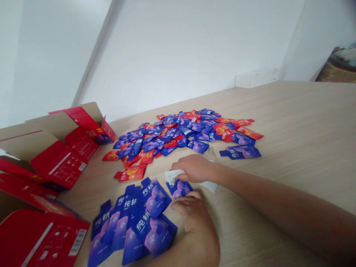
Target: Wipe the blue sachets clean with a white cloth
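Observation:
My left hand (189, 211) is closed on the lower end of a blue-purple pouch (179, 188) on the table. Over the pouch's upper end, my right hand (191, 167) grips a crumpled white tissue (174, 174), which lies against the pouch. Part of the tissue trails out beneath the right wrist. Left of my hands, several blue pouches (129, 211) lie overlapping in a loose group. Behind them sits a single red-orange pouch (132, 172). Another blue pouch (241, 151) rests apart, beyond my right forearm.
A large heap of blue and red pouches (178, 129) spreads across the back of the wooden table (294, 137). Open red cardboard boxes (59, 163) line the left side, with another box (44, 237) at the near left. A white wall (194, 48) stands behind.

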